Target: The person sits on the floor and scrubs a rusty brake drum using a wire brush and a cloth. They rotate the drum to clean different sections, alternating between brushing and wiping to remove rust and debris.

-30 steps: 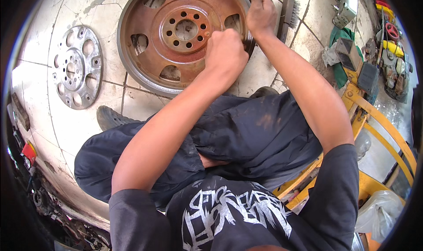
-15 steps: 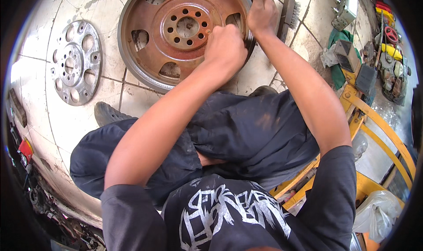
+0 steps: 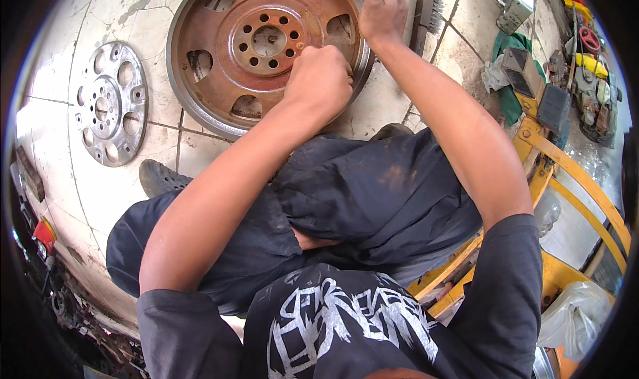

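Note:
A large round flywheel, rusty reddish-brown with a grey metal rim, lies on the tiles in front of me. It has a ring of bolt holes round its centre hole and wider windows farther out. My left hand is a closed fist against its face, just right of and below the hub; whatever the fingers hold is hidden beneath them. Along the right rim lies my right hand, fingers together and bent over the edge, their tips cut off by the picture's top. Beside that hand rests a wire brush with dark bristles.
A thinner silver plate with round holes lies on the left. At right stand a yellow metal frame, a dark box, green cloth and a silver metal part. Machine parts crowd the lower left.
The view has shifted, so the flywheel and brush appear farther left. My left fist has slid slightly toward the hub and toward me. The right hand stays at the rim.

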`<state>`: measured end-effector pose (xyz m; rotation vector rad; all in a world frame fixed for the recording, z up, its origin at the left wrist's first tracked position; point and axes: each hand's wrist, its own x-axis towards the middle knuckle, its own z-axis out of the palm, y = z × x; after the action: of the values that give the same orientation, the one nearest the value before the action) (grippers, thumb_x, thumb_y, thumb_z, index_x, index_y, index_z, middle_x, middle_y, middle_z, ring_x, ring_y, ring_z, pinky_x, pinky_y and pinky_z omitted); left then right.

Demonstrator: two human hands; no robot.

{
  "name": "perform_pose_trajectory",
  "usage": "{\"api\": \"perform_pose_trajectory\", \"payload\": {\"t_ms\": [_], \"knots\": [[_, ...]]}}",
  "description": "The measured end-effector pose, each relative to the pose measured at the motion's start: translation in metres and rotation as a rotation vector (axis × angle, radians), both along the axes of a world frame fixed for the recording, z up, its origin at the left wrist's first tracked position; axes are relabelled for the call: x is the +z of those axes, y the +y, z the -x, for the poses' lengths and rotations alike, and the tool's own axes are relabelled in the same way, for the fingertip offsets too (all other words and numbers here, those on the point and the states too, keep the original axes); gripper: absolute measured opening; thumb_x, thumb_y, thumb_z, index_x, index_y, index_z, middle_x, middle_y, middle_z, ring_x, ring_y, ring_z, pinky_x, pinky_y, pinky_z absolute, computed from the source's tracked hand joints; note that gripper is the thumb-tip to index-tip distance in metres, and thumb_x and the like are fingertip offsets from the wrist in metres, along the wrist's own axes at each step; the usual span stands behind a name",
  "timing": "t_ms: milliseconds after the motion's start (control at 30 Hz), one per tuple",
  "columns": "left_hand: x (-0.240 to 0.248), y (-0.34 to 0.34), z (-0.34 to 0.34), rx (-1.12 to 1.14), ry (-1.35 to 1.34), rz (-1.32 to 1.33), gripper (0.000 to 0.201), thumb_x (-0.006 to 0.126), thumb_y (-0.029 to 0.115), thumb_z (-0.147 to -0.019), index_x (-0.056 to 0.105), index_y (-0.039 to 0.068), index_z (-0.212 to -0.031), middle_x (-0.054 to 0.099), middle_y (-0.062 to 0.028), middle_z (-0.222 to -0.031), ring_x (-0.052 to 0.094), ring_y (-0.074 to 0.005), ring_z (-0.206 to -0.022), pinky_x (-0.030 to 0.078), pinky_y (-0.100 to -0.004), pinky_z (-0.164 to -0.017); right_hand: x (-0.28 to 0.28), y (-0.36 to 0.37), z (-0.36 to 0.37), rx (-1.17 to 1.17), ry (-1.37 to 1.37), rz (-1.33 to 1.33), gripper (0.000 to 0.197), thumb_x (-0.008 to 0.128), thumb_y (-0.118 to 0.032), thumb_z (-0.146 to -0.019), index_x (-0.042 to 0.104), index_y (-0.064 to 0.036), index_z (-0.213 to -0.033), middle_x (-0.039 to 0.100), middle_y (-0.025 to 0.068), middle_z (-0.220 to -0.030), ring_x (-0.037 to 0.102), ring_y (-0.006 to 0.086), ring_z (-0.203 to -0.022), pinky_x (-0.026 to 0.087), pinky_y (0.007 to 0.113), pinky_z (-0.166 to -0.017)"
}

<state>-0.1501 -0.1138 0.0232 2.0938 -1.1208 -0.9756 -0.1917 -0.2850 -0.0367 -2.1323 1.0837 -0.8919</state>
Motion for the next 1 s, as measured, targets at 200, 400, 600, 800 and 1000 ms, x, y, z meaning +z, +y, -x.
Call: {"api": "perform_pose_trajectory", "payload": {"t_ms": [200, 400, 600, 800, 1000], "knots": [[0.005, -0.039, -0.015, 0.201, -0.067, -0.003, 0.025, 0.072, 0.015, -0.086, 0.081, 0.000, -0.105, 0.075, -0.0291, -0.096, 0.074, -0.0460, -0.096, 0.058, -0.0495, -0.095, -0.013, -0.005, -0.001, 0.024, 0.003, 0.023, 0.066, 0.037, -0.054, -0.112, 0.067, 0.0047, -0.119, 0.069, 0.0305, -0.115, 0.062, 0.0490, -0.113, 0.047, 0.052, -0.100], [0.006, -0.008, -0.005, -0.102, -0.073, -0.046, 0.024, 0.069, 0.012, -0.086, 0.082, 0.003, -0.104, 0.073, -0.0310, -0.094, 0.073, -0.0472, -0.096, 0.058, -0.0502, -0.094, -0.013, -0.002, 0.000, -0.105, 0.014, -0.016, 0.068, 0.038, -0.056, -0.111, 0.065, 0.0045, -0.127, 0.067, 0.0306, -0.125, 0.061, 0.0489, -0.118, 0.047, 0.050, -0.105], [-0.007, -0.036, -0.020, 0.204, -0.163, 0.140, 0.023, 0.063, 0.006, -0.081, 0.081, 0.000, -0.096, 0.071, -0.0318, -0.090, 0.072, -0.0490, -0.091, 0.059, -0.0500, -0.092, -0.009, 0.001, -0.007, -0.028, -0.027, -0.196, 0.069, 0.039, -0.054, -0.112, 0.061, 0.0064, -0.138, 0.061, 0.0314, -0.142, 0.054, 0.0475, -0.134, 0.040, 0.048, -0.116], [-0.006, -0.001, -0.002, -0.094, -0.115, 0.086, 0.019, 0.081, 0.013, -0.083, 0.080, -0.005, -0.090, 0.070, -0.0342, -0.087, 0.073, -0.0476, -0.087, 0.059, -0.0498, -0.088, -0.016, -0.012, 0.000, -0.106, 0.004, -0.196, 0.078, 0.037, -0.061, -0.110, 0.058, 0.0066, -0.144, 0.056, 0.0311, -0.148, 0.048, 0.0442, -0.143, 0.035, 0.045, -0.121], [-0.008, -0.037, -0.005, 0.156, -0.240, 0.171, 0.024, 0.066, -0.001, -0.078, 0.081, -0.003, -0.096, 0.070, -0.0343, -0.087, 0.072, -0.0500, -0.087, 0.061, -0.0506, -0.085, -0.032, -0.018, -0.001, -0.138, -0.001, -0.234, 0.085, 0.038, -0.065, -0.108, 0.053, 0.0077, -0.148, 0.050, 0.0328, -0.153, 0.042, 0.0439, -0.148, 0.031, 0.043, -0.124]]}}
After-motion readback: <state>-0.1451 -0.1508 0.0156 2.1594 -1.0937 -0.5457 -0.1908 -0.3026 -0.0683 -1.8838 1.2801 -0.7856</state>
